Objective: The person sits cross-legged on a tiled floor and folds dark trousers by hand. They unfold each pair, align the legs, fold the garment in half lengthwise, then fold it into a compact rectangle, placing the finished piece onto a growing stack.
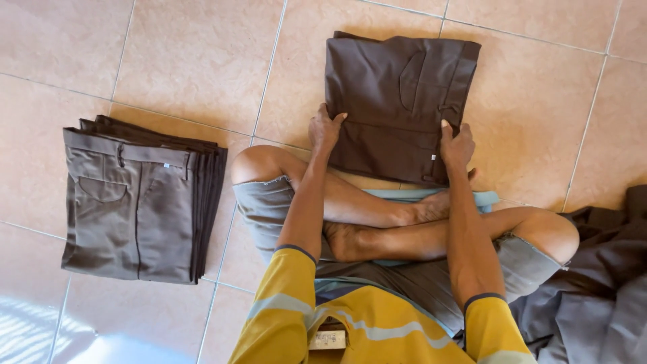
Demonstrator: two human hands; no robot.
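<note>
**Folded brown trousers, both hands on the near corners**

Folded dark brown trousers point(397, 101) lie flat on the tiled floor point(189, 61), just beyond the person's crossed legs point(397, 226), back pocket up. Left hand point(326, 130) clamps the trousers' near-left edge, fingers curled on top. Right hand point(457, 145) pinches the near-right corner, thumb on the cloth. Left of the trousers, well apart: a stack of folded grey-brown trousers point(135, 202). Right of them and nearer the person: a loose heap of dark cloth point(600, 283).
</note>
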